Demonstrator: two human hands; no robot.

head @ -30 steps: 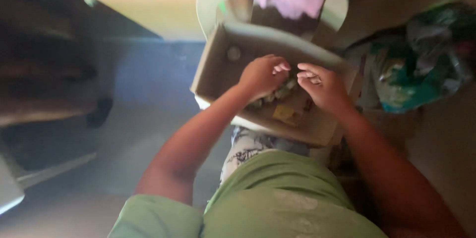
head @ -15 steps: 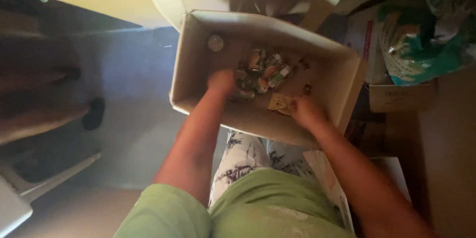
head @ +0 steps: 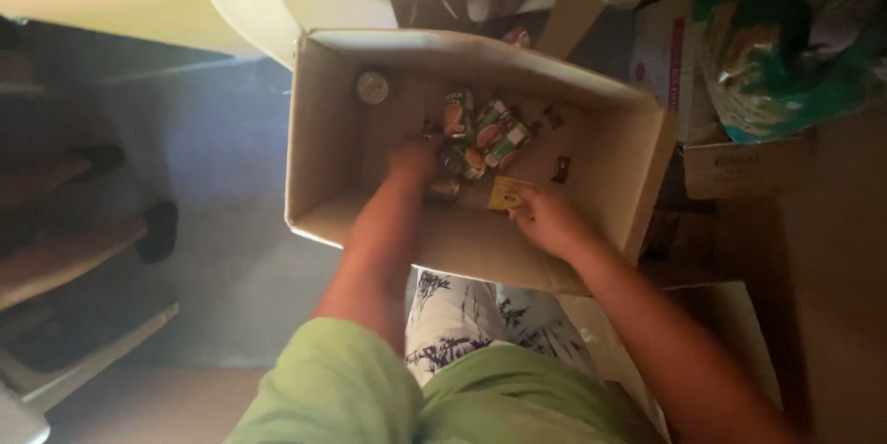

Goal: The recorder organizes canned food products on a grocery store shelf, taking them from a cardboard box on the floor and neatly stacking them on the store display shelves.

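Both hands are down inside a cardboard box resting on the person's lap. The left hand lies among a heap of small packets near the box's middle, at about 9 o'clock from the heap; its fingers are curled into the pile, though I cannot tell whether they grip anything. The right hand, at 5 o'clock from the heap, pinches a yellow packet between fingertips. A round lid (small, pale) lies at 10 o'clock. A green bag sits at 3 o'clock, outside the box.
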